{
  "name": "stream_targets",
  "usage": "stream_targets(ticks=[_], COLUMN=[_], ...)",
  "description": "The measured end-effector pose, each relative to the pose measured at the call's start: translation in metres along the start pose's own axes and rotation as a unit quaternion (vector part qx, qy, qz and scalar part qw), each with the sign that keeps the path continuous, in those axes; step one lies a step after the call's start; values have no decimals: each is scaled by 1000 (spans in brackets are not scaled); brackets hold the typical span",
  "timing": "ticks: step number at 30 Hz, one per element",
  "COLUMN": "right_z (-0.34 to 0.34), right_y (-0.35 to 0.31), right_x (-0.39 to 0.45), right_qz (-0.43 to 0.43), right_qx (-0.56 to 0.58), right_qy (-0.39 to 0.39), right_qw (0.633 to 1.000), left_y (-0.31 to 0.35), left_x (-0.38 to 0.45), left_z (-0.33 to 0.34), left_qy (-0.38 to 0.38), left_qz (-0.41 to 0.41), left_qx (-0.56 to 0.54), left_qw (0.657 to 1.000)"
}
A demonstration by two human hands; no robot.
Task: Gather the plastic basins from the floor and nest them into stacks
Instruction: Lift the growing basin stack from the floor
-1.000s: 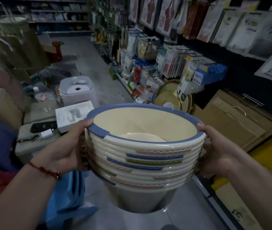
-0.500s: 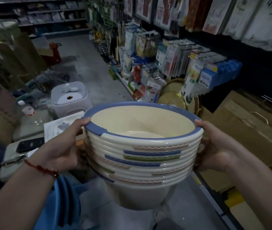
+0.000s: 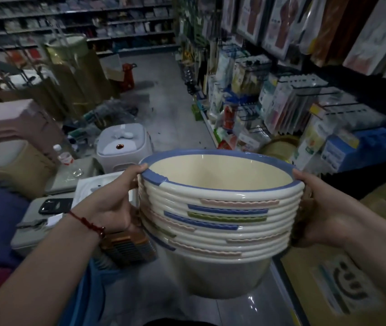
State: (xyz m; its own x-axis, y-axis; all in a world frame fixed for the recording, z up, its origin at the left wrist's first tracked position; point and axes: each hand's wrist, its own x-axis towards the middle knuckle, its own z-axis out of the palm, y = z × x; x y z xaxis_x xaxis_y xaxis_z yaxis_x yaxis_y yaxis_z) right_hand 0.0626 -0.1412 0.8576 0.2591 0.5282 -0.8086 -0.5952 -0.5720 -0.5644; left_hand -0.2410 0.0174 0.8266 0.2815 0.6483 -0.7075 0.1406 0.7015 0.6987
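Dim shop aisle, grey tiled floor point(image 3: 163, 114), packed shelves on the right, stock and boxes piled on the left. We're standing, looking forward and down.

Stack of nested basins point(image 3: 215, 220) is off the floor, held centred in front of us, roughly level. Cream walls, top rim blue, lower rims show pink, blue and green strips. Mouth faces up; stack axis vertical, tilted slightly away from us.

Grip: left hand point(image 3: 114, 203) clamped on the left side of the stack, thumb hooked over the top blue rim, fingers hidden behind the rims. Right hand point(image 3: 316, 212) pressed on the opposite side, thumb at the top rim, palm against the lower rims. Both closed on the stack, one each side, so the load is shared; neither is nearer.

Around: white stool point(image 3: 123, 149) ahead-left on the floor, black phone point(image 3: 55, 205) on a low grey surface at left, ribbed brown-and-dark item point(image 3: 128, 248) just beneath the left wrist. Cardboard boxes point(image 3: 342, 290) low right, close to the stack's right edge.

We see no loose basins on the floor here, so we judge gathering is mostly done and the next step is setting this stack down. Clear floor lies straight ahead and below; the boxes on the right and clutter on the left narrow the lane, so lower it straight down, keeping the rims level.
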Motion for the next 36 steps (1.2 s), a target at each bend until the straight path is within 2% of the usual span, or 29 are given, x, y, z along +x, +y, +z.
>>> stream_targets(ticks=[8, 15, 21, 25, 30, 36], right_z=[21, 74, 142, 173, 189, 202], right_y=[-58, -110, -171, -202, -232, -265], right_x=[45, 96, 144, 184, 226, 281], right_qz=[38, 35, 22, 28, 46, 55], right_qx=[-56, -84, -128, -108, -66, -39], right_qy=[-50, -3, 19, 87, 41, 29], right_qw=[996, 996, 991, 990, 996, 997], left_y=[42, 78, 142, 185, 220, 247], left_x=[66, 145, 215, 251, 282, 318], left_z=[-6, -15, -41, -54, -64, -62], left_qy=[-4, -3, -12, -18, -20, -1], left_qz=[-34, -26, -43, -37, -17, -26], left_qx=[-12, -25, -44, -41, -43, -67], left_qw=[999, 999, 998, 998, 999, 997])
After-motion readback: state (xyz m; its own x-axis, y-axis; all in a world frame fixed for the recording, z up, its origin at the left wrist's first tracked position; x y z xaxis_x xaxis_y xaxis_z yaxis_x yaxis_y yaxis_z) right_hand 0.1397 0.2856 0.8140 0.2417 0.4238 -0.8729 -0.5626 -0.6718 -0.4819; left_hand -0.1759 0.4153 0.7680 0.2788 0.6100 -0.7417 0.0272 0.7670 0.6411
